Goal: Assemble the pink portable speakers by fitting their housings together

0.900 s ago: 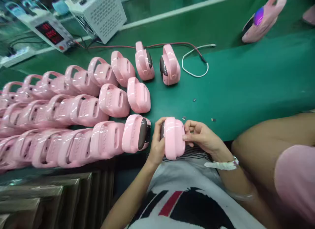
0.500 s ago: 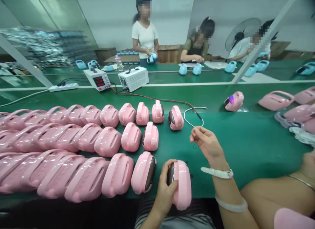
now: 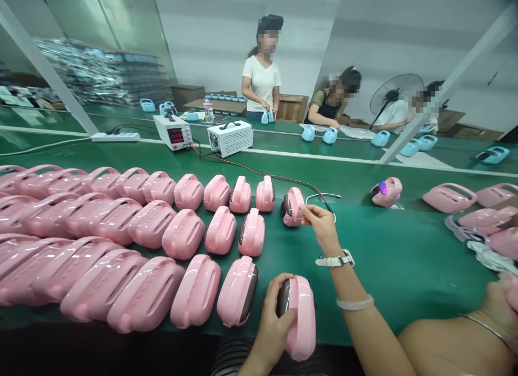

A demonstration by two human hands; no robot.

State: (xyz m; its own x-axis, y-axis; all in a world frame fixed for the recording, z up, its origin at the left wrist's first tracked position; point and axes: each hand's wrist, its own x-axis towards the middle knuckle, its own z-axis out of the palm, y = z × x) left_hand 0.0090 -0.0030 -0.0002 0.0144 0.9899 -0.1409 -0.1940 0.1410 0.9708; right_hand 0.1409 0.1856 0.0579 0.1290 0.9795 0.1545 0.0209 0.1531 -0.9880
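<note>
Right hand (image 3: 322,226) was moved to the far speaker (image 3: 292,210), twelve o'clock, fingers (image 3: 311,212) at its edge, grip unclear; the near speaker (image 3: 304,318) was thus gripped by the left hand (image 3: 275,322) alone.

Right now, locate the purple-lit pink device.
In the head view's right half, the lit device sits on the green bench, left of a handled pink shell.

Left hand (image 3: 275,318): grips one pink handled unit (image 3: 306,316), dark face leftward. Right hand (image 3: 322,225): fingertips pinched at the edge of a second pink unit (image 3: 297,200); contact unclear. Leftward: three rows of pink units (image 3: 184,234). Behind: red-display meter (image 3: 184,129), white vented box (image 3: 239,137). Farther back: three co-workers (image 3: 261,80), several blue units (image 3: 308,134).
</note>
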